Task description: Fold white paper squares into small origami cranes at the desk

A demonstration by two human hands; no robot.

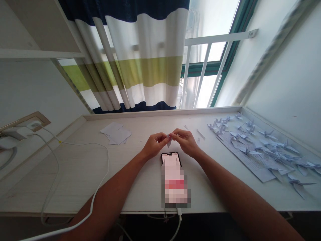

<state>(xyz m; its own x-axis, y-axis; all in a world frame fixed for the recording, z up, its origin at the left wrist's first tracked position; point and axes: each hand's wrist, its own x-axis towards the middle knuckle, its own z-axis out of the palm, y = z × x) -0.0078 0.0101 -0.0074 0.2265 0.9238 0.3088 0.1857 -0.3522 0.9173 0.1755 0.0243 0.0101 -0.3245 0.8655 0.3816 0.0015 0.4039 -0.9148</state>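
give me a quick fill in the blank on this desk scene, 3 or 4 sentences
1. Both hands, left hand and right hand, pinch one small piece of folded ____.
2. The phone lies on the desk just ____ the hands, nearer the person.
3. The finished paper cranes lie in rows on the person's ____ side.
4. The loose paper sheets lie in front of the striped ____.

Missing words: paper; below; right; curtain

Striped curtain [140,57]; bright window [210,67]
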